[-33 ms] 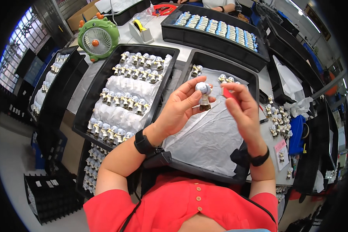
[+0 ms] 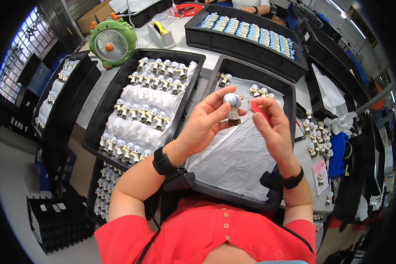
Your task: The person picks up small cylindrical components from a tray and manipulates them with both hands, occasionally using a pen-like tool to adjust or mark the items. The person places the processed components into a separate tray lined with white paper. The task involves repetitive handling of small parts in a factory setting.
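Observation:
My left hand (image 2: 207, 119) holds a small figurine (image 2: 233, 108) upright between thumb and fingers; it has pale blue-grey hair, a whitish body and a dark base. Just right of it, apart from the figurine, my right hand (image 2: 273, 125) pinches a small flat red piece (image 2: 259, 110) whose exact kind I cannot make out. Both hands are above a black tray (image 2: 213, 79) lined with white tissue paper (image 2: 233, 163). Similar figurines (image 2: 262, 91) lie at that tray's far end.
Left of it, another black tray (image 2: 89, 136) holds rows of figurines on tissue. A green fan (image 2: 114, 42) and tape dispenser (image 2: 165, 37) stand behind. Loose figurines (image 2: 317, 136) cluster at right. A far tray (image 2: 246, 48) holds blue-and-white pieces; a person's hand (image 2: 251, 9) shows beyond.
My right hand has shifted slightly and turned, so more of the red piece shows. The left hand keeps the figurine in nearly the same place.

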`<state>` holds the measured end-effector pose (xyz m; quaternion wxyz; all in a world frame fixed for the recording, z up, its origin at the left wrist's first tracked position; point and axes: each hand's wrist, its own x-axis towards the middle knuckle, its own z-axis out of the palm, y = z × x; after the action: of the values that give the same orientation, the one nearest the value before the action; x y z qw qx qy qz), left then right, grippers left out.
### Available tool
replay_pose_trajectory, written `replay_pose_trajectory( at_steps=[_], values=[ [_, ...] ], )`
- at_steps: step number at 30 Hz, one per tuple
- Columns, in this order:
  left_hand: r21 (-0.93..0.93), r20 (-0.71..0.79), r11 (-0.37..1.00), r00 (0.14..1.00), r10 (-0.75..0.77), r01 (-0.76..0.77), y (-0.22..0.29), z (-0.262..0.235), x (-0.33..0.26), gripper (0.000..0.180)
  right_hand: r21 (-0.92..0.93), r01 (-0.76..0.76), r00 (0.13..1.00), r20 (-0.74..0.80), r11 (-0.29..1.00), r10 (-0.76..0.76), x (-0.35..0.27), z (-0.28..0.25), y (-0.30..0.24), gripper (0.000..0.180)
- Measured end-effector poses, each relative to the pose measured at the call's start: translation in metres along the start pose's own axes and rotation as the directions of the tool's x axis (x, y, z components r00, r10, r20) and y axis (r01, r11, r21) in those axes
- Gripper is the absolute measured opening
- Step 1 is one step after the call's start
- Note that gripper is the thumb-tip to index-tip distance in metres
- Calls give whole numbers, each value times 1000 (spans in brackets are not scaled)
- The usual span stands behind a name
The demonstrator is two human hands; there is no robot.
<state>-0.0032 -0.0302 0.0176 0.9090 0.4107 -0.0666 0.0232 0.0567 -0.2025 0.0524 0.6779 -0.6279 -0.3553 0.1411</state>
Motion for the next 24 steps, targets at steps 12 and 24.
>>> replay_pose_trajectory(
  at_steps=[12,24],
  values=[
    [106,-41,992,996,78,-73,0,2,-4,46,-186,215,976,-1,959,-219,3,-9,45,16],
    [122,-8,987,994,111,-109,-4,4,-5,45,-406,365,928,84,838,-363,2,0,33,12]
  ],
)
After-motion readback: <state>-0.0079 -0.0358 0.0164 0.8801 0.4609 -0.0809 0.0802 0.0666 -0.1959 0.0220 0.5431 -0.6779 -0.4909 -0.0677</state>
